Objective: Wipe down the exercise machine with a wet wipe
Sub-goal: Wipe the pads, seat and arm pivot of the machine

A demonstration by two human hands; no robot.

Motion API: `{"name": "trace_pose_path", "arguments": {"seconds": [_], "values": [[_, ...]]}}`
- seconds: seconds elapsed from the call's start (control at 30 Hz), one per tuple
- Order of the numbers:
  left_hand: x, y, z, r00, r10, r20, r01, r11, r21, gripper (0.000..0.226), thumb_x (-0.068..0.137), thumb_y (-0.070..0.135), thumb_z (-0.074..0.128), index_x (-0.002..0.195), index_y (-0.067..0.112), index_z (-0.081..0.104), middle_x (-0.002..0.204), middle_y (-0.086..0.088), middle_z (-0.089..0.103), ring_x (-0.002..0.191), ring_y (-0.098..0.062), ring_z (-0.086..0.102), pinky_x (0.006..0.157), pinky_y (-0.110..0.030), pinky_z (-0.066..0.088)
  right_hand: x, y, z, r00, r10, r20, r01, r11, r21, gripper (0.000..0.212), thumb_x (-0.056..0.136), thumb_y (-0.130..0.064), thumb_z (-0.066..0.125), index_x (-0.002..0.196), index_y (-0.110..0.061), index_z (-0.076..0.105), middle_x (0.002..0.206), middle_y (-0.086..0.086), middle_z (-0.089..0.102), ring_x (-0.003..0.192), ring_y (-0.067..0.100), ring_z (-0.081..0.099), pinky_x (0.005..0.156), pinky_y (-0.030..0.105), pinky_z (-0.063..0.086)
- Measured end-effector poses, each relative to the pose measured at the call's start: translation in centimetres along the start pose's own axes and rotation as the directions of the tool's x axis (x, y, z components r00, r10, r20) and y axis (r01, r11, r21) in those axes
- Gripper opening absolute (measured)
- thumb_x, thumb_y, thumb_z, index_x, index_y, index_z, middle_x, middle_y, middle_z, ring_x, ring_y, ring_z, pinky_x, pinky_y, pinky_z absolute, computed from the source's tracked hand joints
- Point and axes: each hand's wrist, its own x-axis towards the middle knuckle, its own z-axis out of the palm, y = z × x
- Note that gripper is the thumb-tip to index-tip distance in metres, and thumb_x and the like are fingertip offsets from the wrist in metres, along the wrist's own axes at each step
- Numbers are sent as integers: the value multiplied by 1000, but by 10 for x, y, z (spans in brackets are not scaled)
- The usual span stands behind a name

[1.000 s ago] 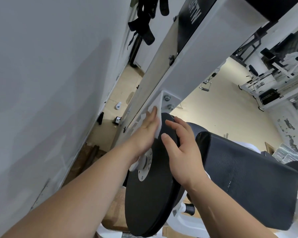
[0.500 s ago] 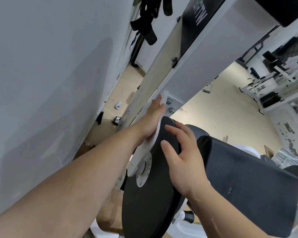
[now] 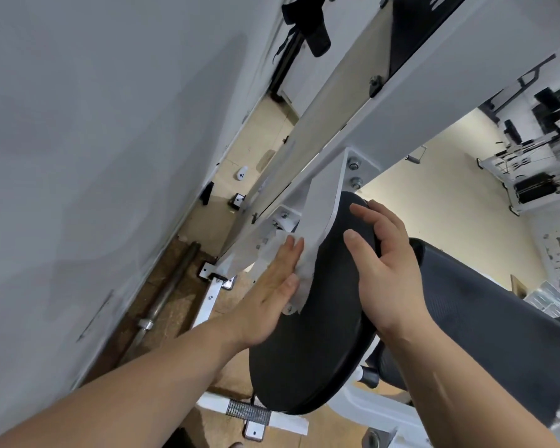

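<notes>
soft even light — edges warped

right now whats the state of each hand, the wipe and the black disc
left hand, flat, pressing the wipe against the white bracket
wipe, crumpled under the left hand
black disc, on edge, gripped at its top rim
right hand, fingers curled over the black disc

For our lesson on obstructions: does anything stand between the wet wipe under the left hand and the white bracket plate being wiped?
Nothing visible does. The left hand presses the wet wipe against the white bracket plate; the right hand grips the black disc beside it, clear of the wipe.
</notes>
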Motion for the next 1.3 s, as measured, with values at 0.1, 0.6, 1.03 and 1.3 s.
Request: {"name": "trace_pose_path", "arguments": {"seconds": [0.1, 0.6, 1.03, 1.3], "values": [[18, 5, -5, 999, -42, 14, 43, 999, -27, 54, 82, 92, 15, 132, 84, -6, 161, 38, -13, 148, 13, -10, 129, -44, 1, 0, 1, 0, 1000, 7, 6, -7, 1000, -19, 33, 102, -29, 57, 132, -44, 58, 150, -24, 39, 124, -30, 28, 94, -10, 19], [15, 3, -2, 999, 39, -2, -38, 997, 73, 55, 94, 77, 16, 141, 72, -12, 164, 31, -16, 150, 8, -14, 128, -45, 0, -1, 2, 0, 1000, 9, -12, -9, 1000, -3, 34, 102, -28, 59, 133, -42, 58, 152, -21, 39, 137, -15, 31, 100, -3, 21], [134, 90, -26, 998, 63, 8, -63, 998, -31, 66, 103, 60, 24, 162, 39, 4, 168, 20, -15, 153, -1, -9, 125, -36, 0, 1, 1, -3, 1000, 12, 23, -12, 1000, 7, 40, 102, -26, 58, 139, -39, 56, 151, -28, 33, 122, -36, 21, 93, -12, 16], [99, 65, -20, 996, 85, 14, -85, 996, 13, 49, 108, 42, 35, 156, 47, 27, 166, 28, -8, 153, 3, -1, 125, -33, 11, 1, 0, -1, 1000, 6, -7, -6, 998, 66, 39, 102, -23, 59, 140, -30, 57, 149, -20, 40, 134, -15, 32, 94, -10, 18]]}}
